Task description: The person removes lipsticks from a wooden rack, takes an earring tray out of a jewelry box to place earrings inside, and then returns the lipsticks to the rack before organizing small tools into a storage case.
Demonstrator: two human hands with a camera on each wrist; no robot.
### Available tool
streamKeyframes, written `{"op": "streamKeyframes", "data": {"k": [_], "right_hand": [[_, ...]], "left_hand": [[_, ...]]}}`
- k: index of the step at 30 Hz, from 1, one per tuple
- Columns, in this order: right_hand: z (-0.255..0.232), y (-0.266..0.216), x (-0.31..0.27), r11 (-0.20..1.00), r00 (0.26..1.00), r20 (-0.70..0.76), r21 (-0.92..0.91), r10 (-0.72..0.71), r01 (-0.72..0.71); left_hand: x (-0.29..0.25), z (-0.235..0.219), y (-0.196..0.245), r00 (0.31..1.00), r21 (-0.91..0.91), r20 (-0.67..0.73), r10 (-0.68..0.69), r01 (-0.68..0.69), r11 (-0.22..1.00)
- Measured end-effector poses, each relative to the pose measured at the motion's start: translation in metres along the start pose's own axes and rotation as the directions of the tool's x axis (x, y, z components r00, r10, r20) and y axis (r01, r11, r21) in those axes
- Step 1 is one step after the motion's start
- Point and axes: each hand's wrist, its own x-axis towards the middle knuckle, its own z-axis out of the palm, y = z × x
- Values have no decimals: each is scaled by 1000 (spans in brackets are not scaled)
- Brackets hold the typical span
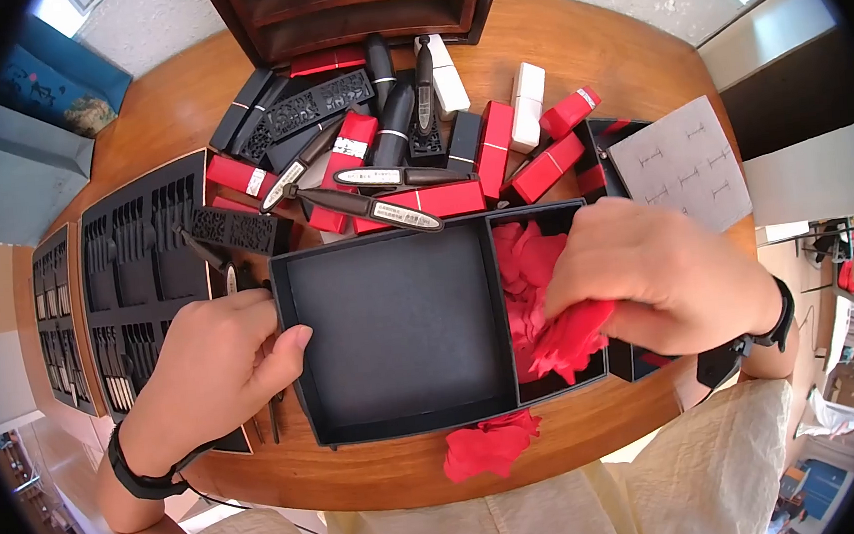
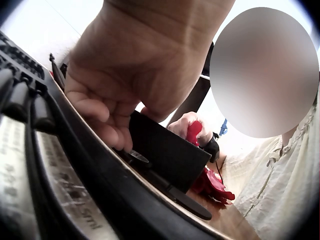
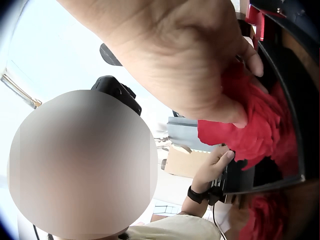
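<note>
Right hand (image 1: 663, 273): thumb and fingers curled closely, pinching a red petal bunch (image 1: 575, 340). The bunch is over the narrow right compartment of the black box (image 1: 401, 319); its ruffled edge points down and left in the head view, its longer axis slanting from upper right to lower left. Left hand (image 1: 219, 359): thumb over the box's left wall, fingers bent outside it, gripping that wall.

The box is open side up, its long axis running left to right, the right end slightly farther from the person. Other red petals (image 1: 519, 260) occupy the narrow compartment, partly hidden by the right hand. A loose petal cluster (image 1: 491, 446) rests on the wooden table (image 1: 333, 475), just beyond the near wall.

Beyond the far wall, a crowded pile of red cartons (image 1: 498, 146), black tubes (image 1: 393, 124) and labelled pens (image 1: 372, 209) blocks that side. A black tray (image 1: 172, 277) stands at left; at right, a pale card (image 1: 680, 162) leans over a second black box (image 1: 597, 138).
</note>
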Motion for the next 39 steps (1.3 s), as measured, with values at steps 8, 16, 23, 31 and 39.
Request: {"op": "streamKeyframes", "data": {"k": [8, 16, 23, 31, 39], "right_hand": [[-5, -14, -16, 979, 948, 280, 177, -153, 106], [36, -45, -26, 896, 895, 421, -327, -145, 299], [61, -35, -23, 653, 877, 293, -586, -382, 480], [50, -31, -25, 408, 706, 409, -605, -578, 684], [45, -26, -25, 499, 745, 285, -594, -603, 631]], "left_hand": [[0, 0, -1, 1000, 12, 6, 6, -6, 1000], [1, 0, 0, 1000, 0, -5, -8, 8, 1000], [0, 1, -1, 1000, 10, 4, -11, 11, 1000], [1, 3, -3, 997, 66, -47, 63, -60, 996], [2, -1, 5, 1000, -27, -13, -9, 9, 1000]]}}
